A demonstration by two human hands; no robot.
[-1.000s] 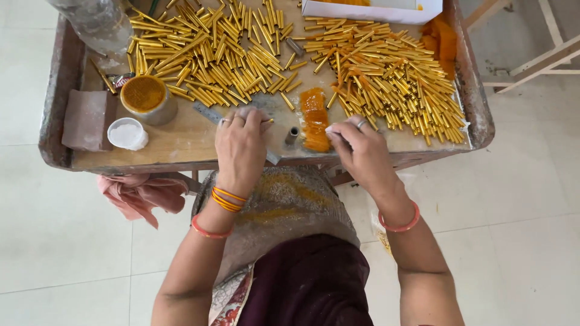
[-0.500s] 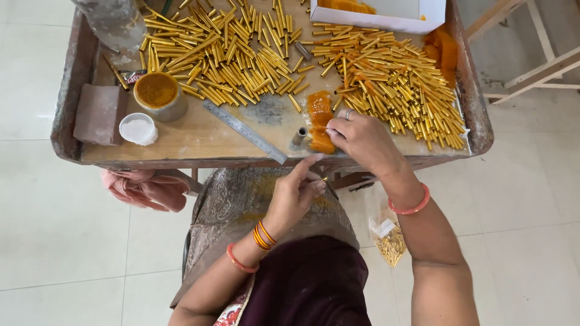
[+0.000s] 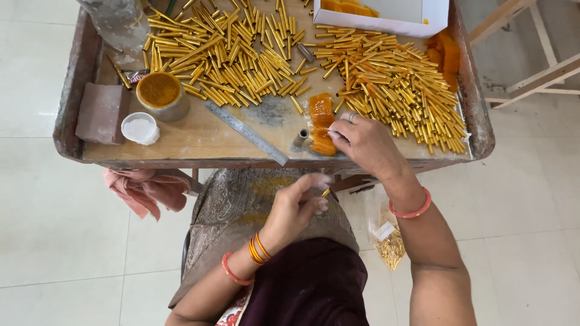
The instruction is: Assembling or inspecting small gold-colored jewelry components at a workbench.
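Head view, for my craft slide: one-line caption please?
Left hand holds a gold tube; right hand touches orange pieces.

One head camera looks straight down, fairly near, onto the work tray and lap

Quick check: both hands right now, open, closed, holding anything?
Left hand: pinched shut on a gold tube.
Right hand: fingers on the orange stack, grip unclear.

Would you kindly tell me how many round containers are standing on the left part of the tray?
2. A metal tin filled with orange-yellow material stands near the tray's left side; a smaller white cup sits just in front of it. None appears hidden.
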